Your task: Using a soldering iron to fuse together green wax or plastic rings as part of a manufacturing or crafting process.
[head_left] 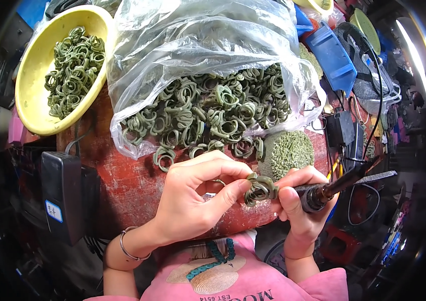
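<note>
Near the front edge of the red table, my left hand (198, 193) pinches a dark green openwork ring (260, 189) between thumb and forefinger. My right hand (300, 205) is closed round a dark pen-like tool (315, 197) with a brown rear part, and its fingertips are close to the ring's right side. Fingers partly hide the tool's tip, so contact cannot be made out. A narrow grey rough-surfaced strip (376, 177) shows just beyond my right hand. Ahead, a heap of similar green rings (188, 113) spills from a clear plastic bag (213, 40).
A yellow basin (30, 95) with more green rings stands at the far left. Beyond my hands sits a rough green block (290, 155). A black box (62, 195) stands left of the red tabletop (118, 185). Right are a blue bin (331, 55) and a dark cable (381, 95).
</note>
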`<action>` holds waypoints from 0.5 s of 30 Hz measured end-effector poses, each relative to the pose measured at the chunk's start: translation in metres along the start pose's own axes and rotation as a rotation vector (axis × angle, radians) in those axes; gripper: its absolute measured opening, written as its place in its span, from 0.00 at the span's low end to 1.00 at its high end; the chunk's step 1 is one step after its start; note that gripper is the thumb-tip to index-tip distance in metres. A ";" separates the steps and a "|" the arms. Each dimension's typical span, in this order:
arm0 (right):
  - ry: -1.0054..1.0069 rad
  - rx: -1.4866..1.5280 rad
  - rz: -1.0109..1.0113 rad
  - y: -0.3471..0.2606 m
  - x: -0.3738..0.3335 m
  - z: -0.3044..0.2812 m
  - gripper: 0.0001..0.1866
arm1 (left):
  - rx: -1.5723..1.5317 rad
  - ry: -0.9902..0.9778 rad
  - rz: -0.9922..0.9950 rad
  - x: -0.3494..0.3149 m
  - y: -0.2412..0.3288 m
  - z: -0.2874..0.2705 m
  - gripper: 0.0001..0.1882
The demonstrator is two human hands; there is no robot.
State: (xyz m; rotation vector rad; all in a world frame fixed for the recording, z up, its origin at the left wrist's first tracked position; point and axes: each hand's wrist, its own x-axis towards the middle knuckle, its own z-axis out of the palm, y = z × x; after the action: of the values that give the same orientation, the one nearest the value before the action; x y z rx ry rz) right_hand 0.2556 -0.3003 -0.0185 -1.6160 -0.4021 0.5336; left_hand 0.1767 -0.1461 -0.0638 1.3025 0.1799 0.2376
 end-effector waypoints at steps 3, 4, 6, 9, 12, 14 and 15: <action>-0.006 -0.035 -0.010 0.000 0.000 0.000 0.06 | -0.020 0.001 -0.011 -0.001 -0.002 0.000 0.06; -0.005 -0.035 -0.009 0.003 0.000 -0.001 0.06 | -0.020 0.000 -0.011 0.000 -0.001 0.000 0.06; 0.006 -0.083 -0.090 0.008 -0.001 -0.002 0.05 | -0.033 -0.005 -0.019 0.000 -0.001 0.001 0.06; 0.029 -0.062 -0.067 0.008 -0.003 0.000 0.06 | -0.057 -0.008 -0.042 0.000 -0.001 0.001 0.06; 0.002 -0.001 -0.081 0.008 -0.002 -0.001 0.07 | -0.103 0.026 -0.093 -0.002 -0.001 0.003 0.07; 0.018 -0.020 -0.102 0.010 -0.003 -0.002 0.08 | -0.099 0.023 -0.090 -0.002 0.002 0.002 0.07; 0.032 -0.039 -0.124 0.011 -0.004 -0.002 0.08 | -0.094 0.021 -0.086 -0.002 0.003 0.001 0.07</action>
State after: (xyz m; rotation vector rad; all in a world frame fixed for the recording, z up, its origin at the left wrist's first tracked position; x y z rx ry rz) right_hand 0.2530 -0.3050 -0.0293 -1.6231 -0.4879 0.4082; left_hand 0.1747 -0.1472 -0.0601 1.1965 0.2395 0.1849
